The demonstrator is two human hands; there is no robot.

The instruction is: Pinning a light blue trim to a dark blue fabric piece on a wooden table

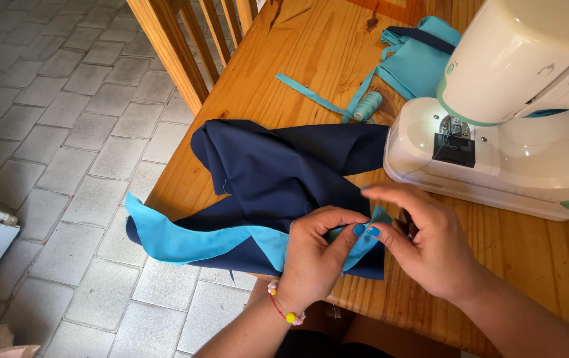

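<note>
Both hands met at the table (311, 59) edge. The left hand (314, 255) pinched the turquoise trim (185, 242) of the navy garment (284, 166) between thumb and fingers; the right hand (430, 242) pinched it just beside, fingers closed, sewing machine (516, 132) beyond.

Bright daylight – sharp focus, soft shadows, glare on sewing machine (530, 59).

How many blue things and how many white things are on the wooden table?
Dark blue: 1, the navy fabric under both hands.
Light blue: 4, the turquoise band that the left hand and right hand pinch, the fabric pile, the loose strip and the thread spool.
White: 1, the sewing machine.
Total: 6
</note>
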